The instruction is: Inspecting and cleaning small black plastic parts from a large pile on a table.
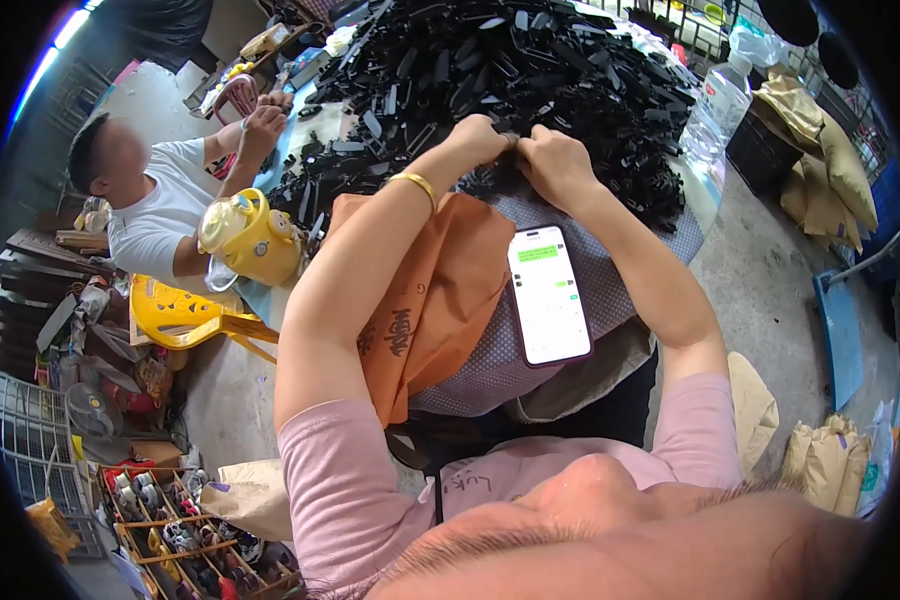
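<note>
My left hand and my right hand meet at the near edge of a big heap of black plastic parts on the table. Both pinch a small black part between their fingertips. A gold bangle circles my left wrist. On my lap lie an orange cloth and a lit phone, screen up, on dotted grey fabric.
A person in a white shirt sits at the left, hands at the same heap. A yellow jug and yellow plastic stool stand beside me. A water bottle and brown sacks are at right; a crate of small items lower left.
</note>
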Tool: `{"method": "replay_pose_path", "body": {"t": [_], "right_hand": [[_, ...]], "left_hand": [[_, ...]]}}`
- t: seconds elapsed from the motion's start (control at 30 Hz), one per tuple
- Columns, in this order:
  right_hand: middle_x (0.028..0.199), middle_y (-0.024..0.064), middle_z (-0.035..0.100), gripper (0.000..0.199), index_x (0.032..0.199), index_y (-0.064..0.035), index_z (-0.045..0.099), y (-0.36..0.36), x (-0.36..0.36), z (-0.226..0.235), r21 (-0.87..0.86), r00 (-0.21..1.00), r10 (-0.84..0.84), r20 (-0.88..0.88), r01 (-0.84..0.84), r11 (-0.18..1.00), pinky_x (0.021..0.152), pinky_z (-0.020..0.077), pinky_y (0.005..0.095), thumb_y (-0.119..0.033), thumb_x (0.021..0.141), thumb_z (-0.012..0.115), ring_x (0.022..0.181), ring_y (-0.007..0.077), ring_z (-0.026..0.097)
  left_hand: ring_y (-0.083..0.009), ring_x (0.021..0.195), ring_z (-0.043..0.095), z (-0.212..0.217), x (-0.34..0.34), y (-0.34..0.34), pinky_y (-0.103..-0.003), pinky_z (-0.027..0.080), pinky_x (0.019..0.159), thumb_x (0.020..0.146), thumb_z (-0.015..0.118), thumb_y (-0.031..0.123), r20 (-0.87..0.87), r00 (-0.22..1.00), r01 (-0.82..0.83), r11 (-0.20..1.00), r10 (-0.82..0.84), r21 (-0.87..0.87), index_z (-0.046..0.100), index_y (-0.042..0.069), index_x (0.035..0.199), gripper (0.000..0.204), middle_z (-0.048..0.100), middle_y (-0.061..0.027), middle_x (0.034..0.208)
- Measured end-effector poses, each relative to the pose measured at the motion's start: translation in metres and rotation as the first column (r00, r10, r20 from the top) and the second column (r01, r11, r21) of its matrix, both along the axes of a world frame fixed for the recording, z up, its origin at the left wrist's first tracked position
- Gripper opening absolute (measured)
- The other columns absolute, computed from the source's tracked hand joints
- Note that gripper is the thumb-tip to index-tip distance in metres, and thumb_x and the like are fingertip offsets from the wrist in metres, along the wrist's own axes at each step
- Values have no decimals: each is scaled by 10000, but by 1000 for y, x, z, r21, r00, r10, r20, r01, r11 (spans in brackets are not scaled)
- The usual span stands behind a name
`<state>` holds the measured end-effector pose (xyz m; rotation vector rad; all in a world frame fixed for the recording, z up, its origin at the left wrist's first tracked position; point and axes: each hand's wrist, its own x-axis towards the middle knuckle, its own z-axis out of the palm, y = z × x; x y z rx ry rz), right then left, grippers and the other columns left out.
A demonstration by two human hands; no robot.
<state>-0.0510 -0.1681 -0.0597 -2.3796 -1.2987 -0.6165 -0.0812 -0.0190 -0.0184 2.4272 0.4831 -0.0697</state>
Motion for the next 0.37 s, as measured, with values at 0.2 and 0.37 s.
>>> {"method": "replay_pose_path", "body": {"t": [0.2,0.37], "right_hand": [[816,96,573,113,811,-43,603,0,3,0,-5,998,44,54,-44,999,686,509,354,-136,750,620,815,255,591],[879,94,578,130,829,-64,596,-3,2,1,-48,994,103,-20,-104,993,715,508,345,-156,749,638,857,252,582]], "left_hand": [[-128,512,523,8,2,-4,-225,354,406,710,689,221,-84,996,-26,1000,26,4,576,-59,1038,446,599,-85,681],[-190,604,583,4,-5,10,-310,461,506,636,742,264,142,988,-36,990,55,-136,611,-83,949,485,631,-123,746]]}}
